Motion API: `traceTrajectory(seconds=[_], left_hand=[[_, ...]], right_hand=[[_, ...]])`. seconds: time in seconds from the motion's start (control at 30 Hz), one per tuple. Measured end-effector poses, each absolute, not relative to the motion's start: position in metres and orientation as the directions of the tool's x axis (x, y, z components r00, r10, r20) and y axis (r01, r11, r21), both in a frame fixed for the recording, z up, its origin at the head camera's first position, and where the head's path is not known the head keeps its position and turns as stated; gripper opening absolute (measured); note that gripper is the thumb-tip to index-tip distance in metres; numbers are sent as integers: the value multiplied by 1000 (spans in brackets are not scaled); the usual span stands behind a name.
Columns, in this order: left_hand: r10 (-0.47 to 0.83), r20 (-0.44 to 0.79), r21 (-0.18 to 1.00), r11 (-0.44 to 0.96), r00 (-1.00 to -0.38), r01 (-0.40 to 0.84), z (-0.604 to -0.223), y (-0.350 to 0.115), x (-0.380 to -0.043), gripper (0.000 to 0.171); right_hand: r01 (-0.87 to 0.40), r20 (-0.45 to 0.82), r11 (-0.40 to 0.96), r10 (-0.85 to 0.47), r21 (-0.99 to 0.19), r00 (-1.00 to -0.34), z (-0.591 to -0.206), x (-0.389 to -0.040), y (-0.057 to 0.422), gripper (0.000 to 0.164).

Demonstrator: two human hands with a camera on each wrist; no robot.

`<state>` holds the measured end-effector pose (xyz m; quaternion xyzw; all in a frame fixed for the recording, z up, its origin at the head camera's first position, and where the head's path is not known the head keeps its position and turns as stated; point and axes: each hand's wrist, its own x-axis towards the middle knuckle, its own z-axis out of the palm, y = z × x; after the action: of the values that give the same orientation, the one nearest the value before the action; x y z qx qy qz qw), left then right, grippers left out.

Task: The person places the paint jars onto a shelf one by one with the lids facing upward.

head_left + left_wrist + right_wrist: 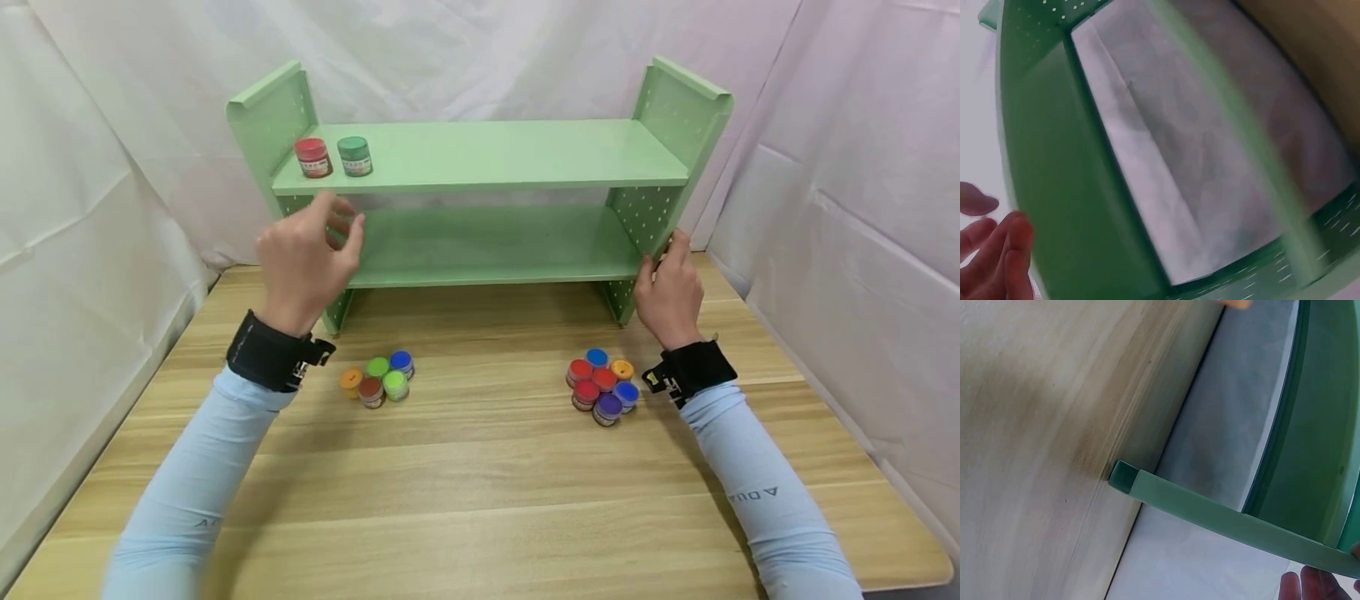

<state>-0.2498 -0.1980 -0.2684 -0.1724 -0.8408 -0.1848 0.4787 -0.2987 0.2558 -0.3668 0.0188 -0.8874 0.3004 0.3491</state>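
Note:
A green two-tier shelf rack [487,154] stands on the table. On its upper tier, at the left end, sit a red-lidded paint jar [312,157] and a green-lidded paint jar [355,156]. My left hand [311,250] is raised in front of the rack's left end, just below those jars. Its fingers [1013,250] are loosely bent with nothing between them. At the rack's right side panel, my right hand [671,287] grips the edge, thumb in front and fingers [1313,584] behind the panel.
Small paint jars with orange, brown, green and blue lids [377,367] cluster at left on the wooden table [465,500]. Another cluster at right has red, blue, orange and purple lids [603,379]. White cloth [465,58] hangs behind and at both sides.

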Motion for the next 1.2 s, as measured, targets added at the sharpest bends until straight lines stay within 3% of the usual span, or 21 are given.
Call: traceTrajectory(seconds=[0.27,0.5,0.73,1.2], left_hand=[[202,801,159,836,-564,525,-324,-210,-256,17],[312,709,181,786,-632,591,-351,-217,-262,12],[401,530,229,781,-747,581,-364,-221,-266,10],[523,222,263,781,-823,567,-369,-216,-265,19]], right_hand=[[-248,617,810,168,-531,-769,-370,-299,255,46],[-250,617,804,177,-540,-767,-369,-299,256,46],[-259,614,792,177,-553,-769,-368,-299,257,47],[-263,557,761,151,-593,-817,-370,-299,258,41]])
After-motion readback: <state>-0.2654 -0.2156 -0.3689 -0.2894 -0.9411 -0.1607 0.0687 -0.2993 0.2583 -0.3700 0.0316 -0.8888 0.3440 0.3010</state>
